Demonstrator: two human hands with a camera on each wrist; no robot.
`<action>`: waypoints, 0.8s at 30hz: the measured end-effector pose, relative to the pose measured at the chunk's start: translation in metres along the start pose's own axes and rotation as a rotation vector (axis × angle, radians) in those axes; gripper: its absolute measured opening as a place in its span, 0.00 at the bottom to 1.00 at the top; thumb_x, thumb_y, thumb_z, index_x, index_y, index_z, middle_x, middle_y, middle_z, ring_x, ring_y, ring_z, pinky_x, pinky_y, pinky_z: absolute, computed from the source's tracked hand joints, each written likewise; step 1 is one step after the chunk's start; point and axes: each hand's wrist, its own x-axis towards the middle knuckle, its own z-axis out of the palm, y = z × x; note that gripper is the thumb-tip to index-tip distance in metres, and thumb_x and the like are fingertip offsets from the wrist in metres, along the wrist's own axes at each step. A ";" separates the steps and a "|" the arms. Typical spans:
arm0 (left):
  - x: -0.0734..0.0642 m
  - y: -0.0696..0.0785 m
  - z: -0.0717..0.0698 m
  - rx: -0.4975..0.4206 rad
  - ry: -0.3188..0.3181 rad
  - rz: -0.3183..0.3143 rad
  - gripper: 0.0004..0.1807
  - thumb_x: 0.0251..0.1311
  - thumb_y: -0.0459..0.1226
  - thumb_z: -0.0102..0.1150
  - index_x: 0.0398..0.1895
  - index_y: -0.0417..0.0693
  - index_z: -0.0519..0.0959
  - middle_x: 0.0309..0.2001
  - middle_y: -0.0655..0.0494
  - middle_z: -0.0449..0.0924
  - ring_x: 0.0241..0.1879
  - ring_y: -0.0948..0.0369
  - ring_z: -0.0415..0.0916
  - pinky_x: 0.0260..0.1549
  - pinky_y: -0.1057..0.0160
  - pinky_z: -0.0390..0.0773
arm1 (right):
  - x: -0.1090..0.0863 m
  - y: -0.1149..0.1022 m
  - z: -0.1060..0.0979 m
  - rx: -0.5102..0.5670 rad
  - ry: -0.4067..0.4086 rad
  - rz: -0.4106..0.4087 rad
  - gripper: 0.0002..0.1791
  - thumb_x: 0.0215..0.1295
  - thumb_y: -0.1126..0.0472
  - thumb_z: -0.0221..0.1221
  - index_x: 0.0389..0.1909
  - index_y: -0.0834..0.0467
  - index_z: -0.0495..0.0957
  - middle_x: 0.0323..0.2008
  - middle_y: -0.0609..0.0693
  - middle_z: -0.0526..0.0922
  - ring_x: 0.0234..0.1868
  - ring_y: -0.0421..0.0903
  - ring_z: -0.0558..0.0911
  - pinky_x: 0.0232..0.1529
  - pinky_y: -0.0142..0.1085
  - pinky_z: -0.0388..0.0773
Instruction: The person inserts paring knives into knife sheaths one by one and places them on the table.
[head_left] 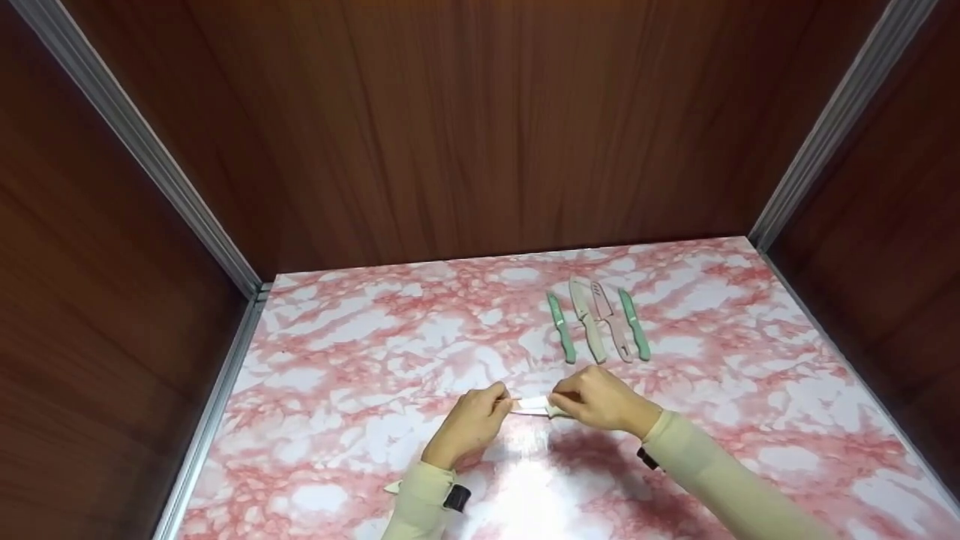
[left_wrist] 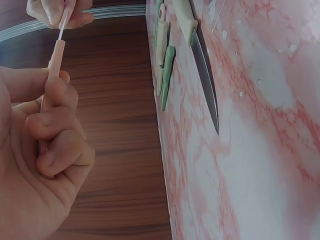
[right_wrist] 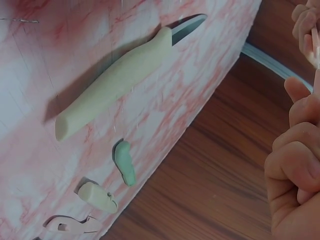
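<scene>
Above the table, both hands hold a slim pink knife with a pale blade (left_wrist: pixel 61 34) showing between them. My left hand (head_left: pixel 474 420) curls its fingers round a pink length (left_wrist: pixel 56 57) at one end. At the other end, the fingertips of my right hand (head_left: pixel 600 397) pinch another pink part. Which part is handle and which is sheath, I cannot tell. Below the hands lies a bare knife with a cream handle (right_wrist: pixel 115 85), its dark blade (left_wrist: pixel 205 75) pointing left on the table. Beside the left sleeve, a cream pointed tip (head_left: pixel 393 487) shows, mostly hidden.
Farther back on the marbled table (head_left: pixel 360 337), several knives lie roughly side by side: a green knife (head_left: pixel 562 330), a cream knife (head_left: pixel 589 322), a pink knife (head_left: pixel 618 332) and another green knife (head_left: pixel 635 326). Brown panels (head_left: pixel 480 135) enclose the table's back and sides.
</scene>
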 end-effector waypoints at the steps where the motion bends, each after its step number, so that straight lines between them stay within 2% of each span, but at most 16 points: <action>1: 0.000 0.000 0.000 -0.002 -0.003 -0.002 0.12 0.72 0.42 0.45 0.28 0.51 0.68 0.19 0.65 0.58 0.17 0.69 0.55 0.19 0.70 0.59 | 0.000 0.000 0.000 0.001 -0.001 0.001 0.18 0.64 0.63 0.59 0.15 0.47 0.69 0.13 0.33 0.57 0.14 0.27 0.55 0.18 0.23 0.53; 14: 0.000 0.003 0.000 -0.012 0.000 -0.038 0.12 0.72 0.39 0.43 0.26 0.52 0.67 0.18 0.65 0.57 0.16 0.68 0.53 0.18 0.70 0.59 | 0.001 -0.001 0.001 0.001 -0.004 0.002 0.18 0.65 0.61 0.58 0.15 0.48 0.71 0.13 0.33 0.60 0.15 0.27 0.56 0.19 0.22 0.56; 24: 0.002 0.005 0.001 0.026 0.017 -0.019 0.13 0.72 0.41 0.43 0.26 0.53 0.67 0.18 0.65 0.58 0.17 0.68 0.55 0.19 0.69 0.60 | 0.002 -0.002 0.002 0.012 -0.001 -0.013 0.17 0.64 0.63 0.58 0.15 0.50 0.73 0.12 0.33 0.60 0.14 0.27 0.56 0.18 0.23 0.56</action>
